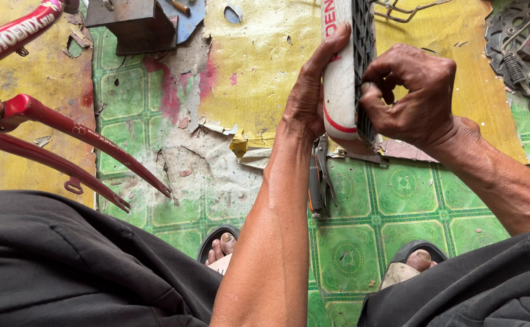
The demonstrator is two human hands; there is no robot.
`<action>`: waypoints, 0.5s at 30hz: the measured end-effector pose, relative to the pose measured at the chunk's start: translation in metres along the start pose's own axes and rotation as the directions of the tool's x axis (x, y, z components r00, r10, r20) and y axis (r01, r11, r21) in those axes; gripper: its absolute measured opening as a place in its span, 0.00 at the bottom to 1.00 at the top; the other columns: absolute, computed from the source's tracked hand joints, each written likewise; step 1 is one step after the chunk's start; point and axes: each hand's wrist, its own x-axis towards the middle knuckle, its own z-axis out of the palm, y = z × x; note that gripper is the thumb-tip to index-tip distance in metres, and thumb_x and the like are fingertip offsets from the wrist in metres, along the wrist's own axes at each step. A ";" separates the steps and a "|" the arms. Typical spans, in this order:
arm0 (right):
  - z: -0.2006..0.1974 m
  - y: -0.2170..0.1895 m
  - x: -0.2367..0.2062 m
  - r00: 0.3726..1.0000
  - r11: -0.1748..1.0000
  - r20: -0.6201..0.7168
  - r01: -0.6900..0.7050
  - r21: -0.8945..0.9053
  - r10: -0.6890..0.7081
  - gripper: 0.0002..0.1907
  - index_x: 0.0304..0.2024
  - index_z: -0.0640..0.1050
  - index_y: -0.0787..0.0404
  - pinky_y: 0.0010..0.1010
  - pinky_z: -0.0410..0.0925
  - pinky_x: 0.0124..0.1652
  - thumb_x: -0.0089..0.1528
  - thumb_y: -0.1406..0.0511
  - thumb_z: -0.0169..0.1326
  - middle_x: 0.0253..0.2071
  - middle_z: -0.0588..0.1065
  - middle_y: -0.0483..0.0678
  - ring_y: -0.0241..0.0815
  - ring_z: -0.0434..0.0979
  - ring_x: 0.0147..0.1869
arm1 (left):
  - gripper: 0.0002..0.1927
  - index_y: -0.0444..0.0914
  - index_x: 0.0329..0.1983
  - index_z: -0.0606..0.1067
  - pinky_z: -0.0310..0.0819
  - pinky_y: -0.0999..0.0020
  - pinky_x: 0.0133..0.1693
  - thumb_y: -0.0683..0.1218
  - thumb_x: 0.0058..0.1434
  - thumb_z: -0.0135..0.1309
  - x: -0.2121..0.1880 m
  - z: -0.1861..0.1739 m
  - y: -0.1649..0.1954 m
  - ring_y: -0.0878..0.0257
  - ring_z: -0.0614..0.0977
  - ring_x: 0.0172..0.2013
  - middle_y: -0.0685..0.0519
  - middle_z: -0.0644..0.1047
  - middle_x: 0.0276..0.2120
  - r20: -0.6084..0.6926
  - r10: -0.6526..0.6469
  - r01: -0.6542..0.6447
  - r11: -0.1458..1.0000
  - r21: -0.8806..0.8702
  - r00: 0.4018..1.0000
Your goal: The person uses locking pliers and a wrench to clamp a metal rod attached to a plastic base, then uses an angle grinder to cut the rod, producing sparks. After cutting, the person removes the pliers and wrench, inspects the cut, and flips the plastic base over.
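Observation:
A bicycle tyre (pixel 342 72) with a white sidewall, a red stripe and black tread stands upright in front of me. My left hand (pixel 309 91) grips its white sidewall from the left, thumb stretched up along it. On the tread side, my right hand (pixel 413 91) has its fingers curled against the black tread. Pliers (pixel 319 175) lie on the floor just below the tyre, partly hidden by my left forearm.
A red bicycle frame and fork (pixel 65 130) reach in from the left. A rusty metal box (pixel 135 21) sits at the top, a brake disc and metal parts (pixel 522 48) at the top right. Worn green and yellow flooring (pixel 398 206) lies below, my sandalled feet (pixel 410 263) near the bottom.

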 end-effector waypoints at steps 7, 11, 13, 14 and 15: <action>0.006 0.009 -0.009 0.998 0.998 0.002 -0.058 -0.025 0.058 0.05 0.35 0.78 0.66 0.26 0.71 0.34 0.66 0.72 0.60 0.31 0.77 0.50 0.38 0.78 0.31 | 0.26 0.34 0.53 0.76 0.82 0.64 0.42 0.56 0.59 0.65 -0.003 -0.002 0.002 0.62 0.84 0.35 0.50 0.82 0.39 0.001 0.034 -0.034 0.999 0.024 0.999; 0.009 0.003 -0.009 0.991 0.991 -0.018 -0.130 -0.015 0.129 0.05 0.34 0.78 0.66 0.27 0.69 0.32 0.66 0.72 0.60 0.29 0.76 0.50 0.38 0.77 0.29 | 0.26 0.35 0.54 0.75 0.81 0.64 0.43 0.55 0.61 0.65 -0.001 -0.003 -0.001 0.63 0.83 0.36 0.51 0.81 0.40 0.011 0.046 -0.046 0.999 0.024 0.999; 0.009 -0.004 -0.006 0.989 0.990 -0.038 -0.140 0.011 0.140 0.05 0.35 0.78 0.67 0.25 0.71 0.33 0.66 0.72 0.60 0.31 0.77 0.50 0.38 0.78 0.31 | 0.26 0.35 0.55 0.74 0.80 0.65 0.43 0.55 0.62 0.65 0.000 -0.004 -0.002 0.63 0.82 0.37 0.51 0.80 0.40 0.018 0.077 -0.078 0.996 0.042 0.997; 0.010 -0.007 -0.004 0.988 0.989 -0.048 -0.144 0.025 0.145 0.05 0.35 0.78 0.67 0.25 0.72 0.34 0.66 0.72 0.59 0.31 0.77 0.50 0.37 0.78 0.32 | 0.26 0.35 0.56 0.74 0.80 0.65 0.43 0.55 0.62 0.65 0.001 -0.004 -0.003 0.64 0.82 0.37 0.52 0.80 0.40 0.012 0.099 -0.100 0.994 0.053 0.995; 0.010 -0.011 -0.002 0.986 0.985 -0.047 -0.154 0.078 0.158 0.03 0.36 0.77 0.68 0.25 0.73 0.35 0.66 0.73 0.58 0.33 0.77 0.51 0.37 0.79 0.34 | 0.26 0.35 0.56 0.74 0.80 0.65 0.44 0.55 0.62 0.65 0.001 -0.004 -0.003 0.64 0.82 0.38 0.52 0.80 0.41 0.006 0.121 -0.121 0.991 0.063 0.993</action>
